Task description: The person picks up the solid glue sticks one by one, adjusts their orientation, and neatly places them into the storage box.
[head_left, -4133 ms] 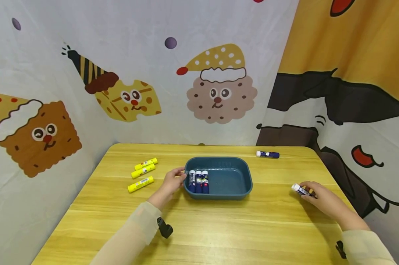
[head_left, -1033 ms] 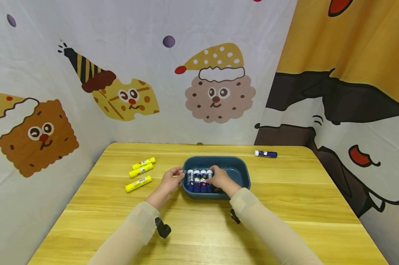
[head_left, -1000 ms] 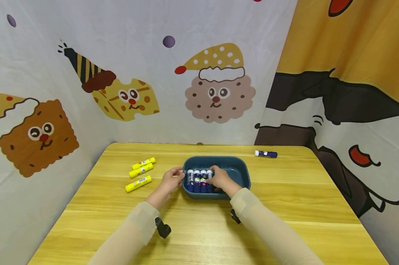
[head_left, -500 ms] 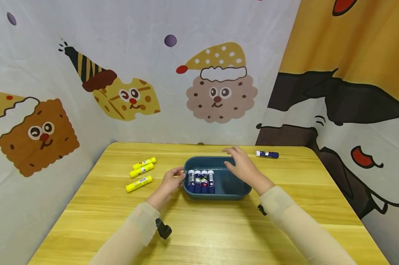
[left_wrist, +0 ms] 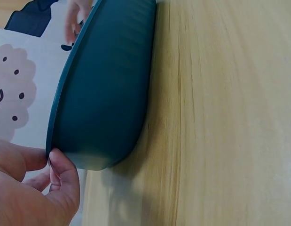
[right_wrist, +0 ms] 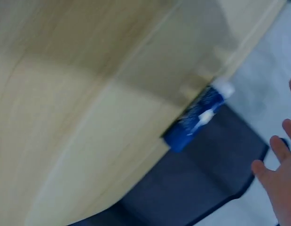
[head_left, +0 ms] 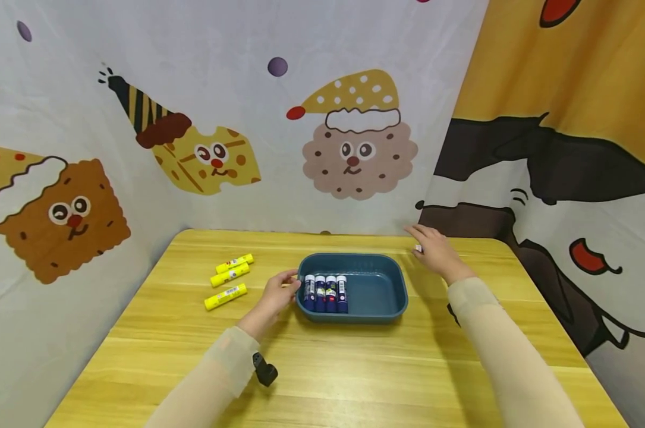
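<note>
My left hand (head_left: 274,295) pinches the left rim of a dark teal plastic bin (head_left: 378,315) between thumb and fingers, as the left wrist view also shows. Inside it, several blue glue sticks (head_left: 326,300) with white caps lie side by side at the left end. At the back right, my right hand (head_left: 434,252) is over another blue glue stick (right_wrist: 197,115), fingers spread and holding nothing. That stick lies close to the table's far edge; in the head view only its white cap (head_left: 418,248) shows past the hand.
Three yellow glue sticks (head_left: 226,296) lie on the wooden table (head_left: 322,374) left of the bin. A cloth with cartoon prints (head_left: 279,196) hangs behind the table's far edge.
My right hand brought a blue glue stick from the right into the bin, let it go beside the others, then moved to the back right. The left hand stays on the rim.
</note>
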Action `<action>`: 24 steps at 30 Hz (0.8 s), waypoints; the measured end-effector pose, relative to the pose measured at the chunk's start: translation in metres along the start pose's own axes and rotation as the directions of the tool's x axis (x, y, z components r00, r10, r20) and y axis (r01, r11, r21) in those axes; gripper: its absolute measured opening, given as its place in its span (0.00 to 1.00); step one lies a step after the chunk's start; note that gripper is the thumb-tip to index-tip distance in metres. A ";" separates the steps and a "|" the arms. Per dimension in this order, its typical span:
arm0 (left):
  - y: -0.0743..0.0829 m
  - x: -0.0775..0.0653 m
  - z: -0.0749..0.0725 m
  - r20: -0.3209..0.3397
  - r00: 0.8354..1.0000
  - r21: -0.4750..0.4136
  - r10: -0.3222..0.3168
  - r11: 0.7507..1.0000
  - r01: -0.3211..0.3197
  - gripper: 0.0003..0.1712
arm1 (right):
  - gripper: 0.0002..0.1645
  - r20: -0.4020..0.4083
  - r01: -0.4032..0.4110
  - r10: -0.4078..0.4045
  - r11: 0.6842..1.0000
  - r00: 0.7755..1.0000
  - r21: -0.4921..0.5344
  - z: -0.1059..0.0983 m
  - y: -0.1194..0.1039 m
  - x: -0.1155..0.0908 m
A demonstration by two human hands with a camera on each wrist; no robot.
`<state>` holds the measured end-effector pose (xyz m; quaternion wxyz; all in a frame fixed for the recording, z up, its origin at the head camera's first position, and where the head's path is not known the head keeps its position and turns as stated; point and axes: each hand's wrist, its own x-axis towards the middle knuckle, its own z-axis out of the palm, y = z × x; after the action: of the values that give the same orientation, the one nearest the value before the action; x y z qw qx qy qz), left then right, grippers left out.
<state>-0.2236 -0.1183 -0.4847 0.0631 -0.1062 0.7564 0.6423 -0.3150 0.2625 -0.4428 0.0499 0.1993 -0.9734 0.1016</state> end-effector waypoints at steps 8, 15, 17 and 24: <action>0.001 0.000 0.000 -0.010 1.000 0.010 0.004 1.000 -0.004 0.21 | 0.38 0.229 -0.191 0.190 0.981 0.955 -0.016 0.012 0.022 -0.003; 0.004 -0.003 0.001 -0.001 1.000 0.031 0.012 0.999 -0.012 0.21 | 0.35 0.310 -0.273 0.267 0.962 0.913 -0.024 0.018 0.026 -0.007; 0.004 -0.003 0.001 -0.002 1.000 0.028 0.009 1.000 -0.009 0.21 | 0.33 0.298 -0.268 0.262 0.963 0.918 -0.024 0.018 0.025 -0.009; 0.002 -0.002 -0.001 -0.010 1.000 0.031 0.025 0.999 -0.024 0.21 | 0.25 0.258 -0.266 0.265 0.963 0.929 -0.032 0.016 0.017 -0.010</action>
<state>-0.2224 -0.1191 -0.4827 0.0527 -0.0994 0.7678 0.6307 -0.3137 0.2784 -0.4632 -0.0929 0.0776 -0.9892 0.0822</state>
